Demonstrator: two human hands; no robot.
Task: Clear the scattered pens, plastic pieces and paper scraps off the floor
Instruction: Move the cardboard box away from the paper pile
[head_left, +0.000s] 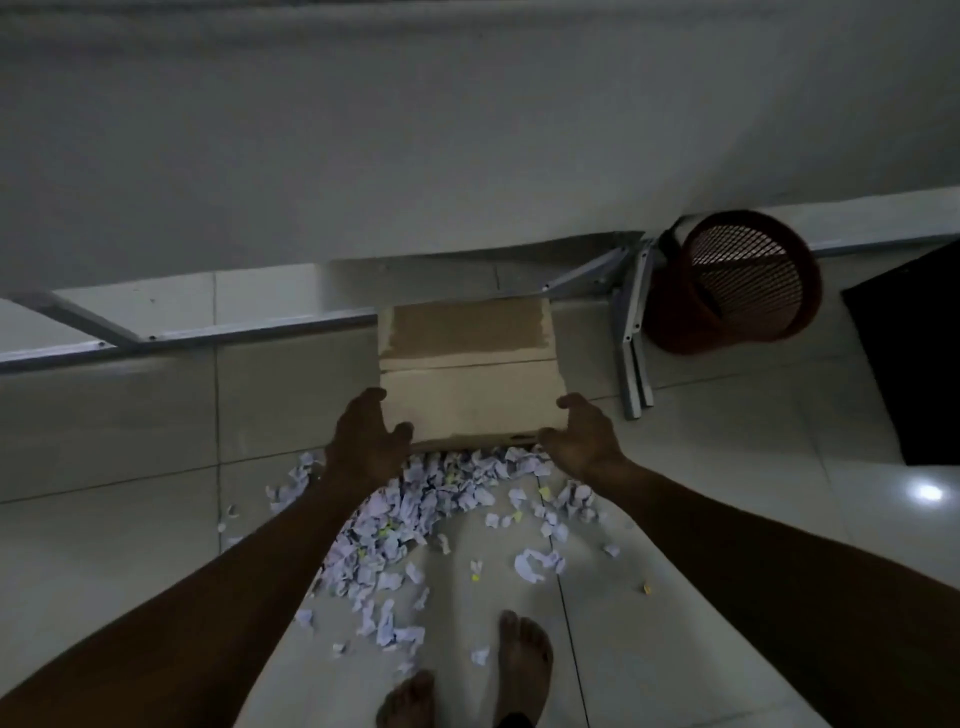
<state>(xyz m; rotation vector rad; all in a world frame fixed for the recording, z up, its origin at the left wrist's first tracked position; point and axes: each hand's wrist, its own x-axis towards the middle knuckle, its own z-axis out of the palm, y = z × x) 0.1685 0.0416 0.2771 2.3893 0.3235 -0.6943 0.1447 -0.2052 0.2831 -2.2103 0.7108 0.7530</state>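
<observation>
A flat piece of brown cardboard (470, 374) is held over the tiled floor by both hands. My left hand (366, 441) grips its near left corner, and my right hand (579, 436) grips its near right corner. Just below the cardboard's near edge lies a heap of crumpled white paper scraps (415, 504) with a few small yellow bits among them. More scraps trail towards my bare feet (522, 670). I cannot make out any pens.
A red mesh wastebasket (737, 283) stands at the right, beside grey metal table legs (634, 332). A grey table top (415, 156) fills the upper view. A dark object (914, 358) sits at the far right.
</observation>
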